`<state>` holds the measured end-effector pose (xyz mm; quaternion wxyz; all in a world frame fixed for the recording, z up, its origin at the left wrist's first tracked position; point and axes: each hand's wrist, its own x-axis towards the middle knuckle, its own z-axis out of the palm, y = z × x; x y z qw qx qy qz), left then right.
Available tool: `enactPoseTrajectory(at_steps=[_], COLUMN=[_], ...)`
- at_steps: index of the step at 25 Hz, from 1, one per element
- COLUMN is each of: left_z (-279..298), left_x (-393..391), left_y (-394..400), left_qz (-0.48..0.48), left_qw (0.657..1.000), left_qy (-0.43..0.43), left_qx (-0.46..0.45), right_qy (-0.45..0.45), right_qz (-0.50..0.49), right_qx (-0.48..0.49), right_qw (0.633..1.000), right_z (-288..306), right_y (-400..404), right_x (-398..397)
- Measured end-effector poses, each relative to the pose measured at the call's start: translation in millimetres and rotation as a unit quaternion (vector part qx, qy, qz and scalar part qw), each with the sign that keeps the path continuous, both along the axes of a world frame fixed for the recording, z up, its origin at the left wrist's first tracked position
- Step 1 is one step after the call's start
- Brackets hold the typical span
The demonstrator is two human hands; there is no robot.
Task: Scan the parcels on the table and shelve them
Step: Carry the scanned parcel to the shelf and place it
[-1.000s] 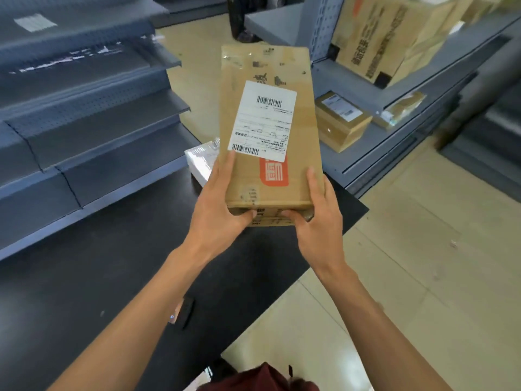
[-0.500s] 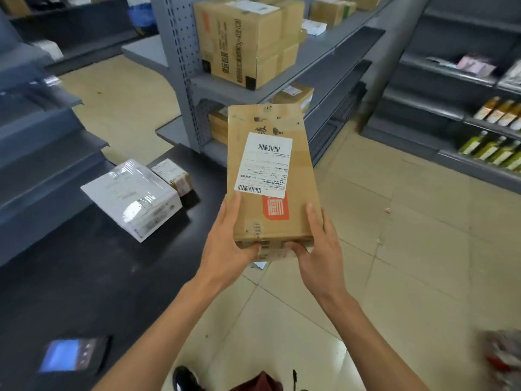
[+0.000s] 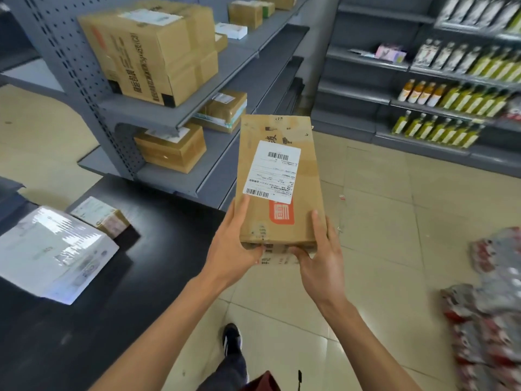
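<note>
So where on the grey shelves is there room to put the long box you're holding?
The long cardboard parcel could fit on the lower shelf, on the bare strip right of the small brown box and in front of the taped box. The shelf above is bare beside the big carton. Its left end is crowded.

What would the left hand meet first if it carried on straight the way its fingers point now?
Probably the grey shelving: the left hand, gripping the parcel, points up and away toward its lower shelf edge. Depth is unclear.

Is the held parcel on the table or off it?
Off: both hands hold the parcel over the floor.
</note>
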<state>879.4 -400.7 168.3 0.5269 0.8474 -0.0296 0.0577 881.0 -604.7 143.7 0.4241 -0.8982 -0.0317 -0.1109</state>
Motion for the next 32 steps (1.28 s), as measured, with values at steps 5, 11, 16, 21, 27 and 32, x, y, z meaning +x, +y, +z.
enactPoseTrajectory(at_steps=[5,11,16,21,27,32], left_z=[-3.1,-4.2,-11.3,-19.5,-13.4,-10.3], left_x=[74.9,162.0,212.7,275.9,374.6,443.6], left_y=[14.1,27.0,6.5,-29.7,-89.3,-132.9], left_qz=[-0.01,-0.052,-0.078,-0.095,-0.083,-0.065], left_qw=[1.0,0.997,0.994,0.99,0.988,0.991], left_qy=[-0.005,-0.02,-0.018,0.019,0.04,0.038], left_qx=[0.026,0.048,0.068,0.104,0.121,0.11], right_qy=[0.005,-0.014,-0.012,-0.011,-0.032,-0.057], right_qz=[-0.006,-0.055,-0.078,-0.091,-0.075,-0.058], right_qx=[-0.015,-0.01,-0.005,-0.002,0.029,0.0], right_qw=[1.0,0.998,0.997,0.996,0.996,0.997], right_z=[4.6,4.9,-5.5,-20.2,-24.9,-18.5], right_y=[11.0,25.7,7.7,-28.1,-88.3,-133.8], right_x=[70.0,137.5,177.3,234.0,338.3,415.8])
